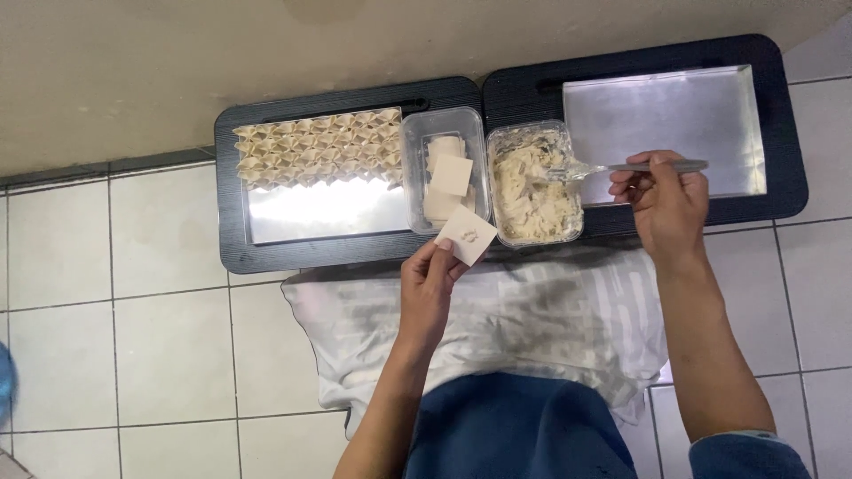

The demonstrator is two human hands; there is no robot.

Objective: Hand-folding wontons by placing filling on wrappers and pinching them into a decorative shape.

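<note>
The left hand (428, 288) pinches a square dumpling wrapper (468, 235) by its near corner, fingers closed on it, holding it just in front of the two clear plastic tubs; a small dab of filling already sits at its centre. The right hand (667, 200) is clamped on the handle of a fork (621, 167), whose tines are buried in the pale minced filling in the right tub (532, 184). The left tub (444, 173) holds the stack of spare wrappers. Behind it, folded dumplings (318, 146) lie in tight rows on a metal tray (328, 213); a second metal tray (666, 115) lies bare to the right. To load well, take a modest scoop, probably no more than the wrapper's centre can carry, keep the wrapper flat, and leave its edges clean for sealing.
</note>
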